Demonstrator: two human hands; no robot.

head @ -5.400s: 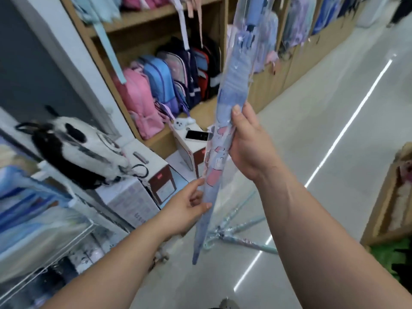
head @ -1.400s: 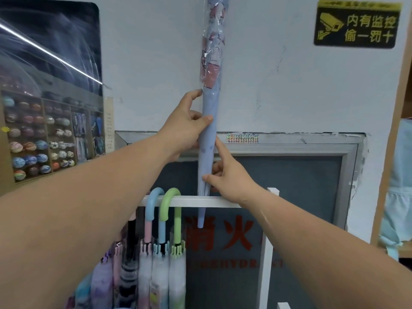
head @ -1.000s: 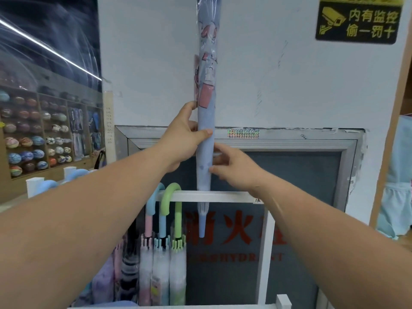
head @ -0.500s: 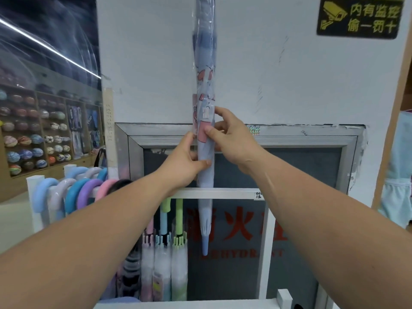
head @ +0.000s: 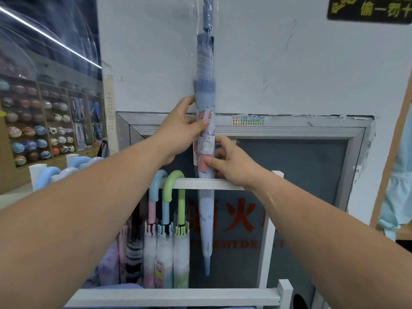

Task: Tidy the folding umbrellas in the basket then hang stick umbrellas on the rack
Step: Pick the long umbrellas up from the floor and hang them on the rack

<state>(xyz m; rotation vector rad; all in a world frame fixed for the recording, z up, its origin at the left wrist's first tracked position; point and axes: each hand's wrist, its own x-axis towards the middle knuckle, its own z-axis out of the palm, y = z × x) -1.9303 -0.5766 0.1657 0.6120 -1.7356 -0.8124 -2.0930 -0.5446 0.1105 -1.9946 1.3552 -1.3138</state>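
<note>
1. Blue stick umbrella (head: 204,90), centre frame, upright, tip poked down past the rack's top rail (head: 225,183). Not hooked yet, I reckon.
2. My left hand (head: 180,128) grips it, and my right hand (head: 231,163) pinches it just below.
3. A few hung umbrellas (head: 166,237) are already at lower left. The basket's out of shot.

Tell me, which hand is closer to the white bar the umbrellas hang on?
Right. The right hand pinches the blue umbrella just above the white bar; the left hand grips it higher up, well clear.
</note>
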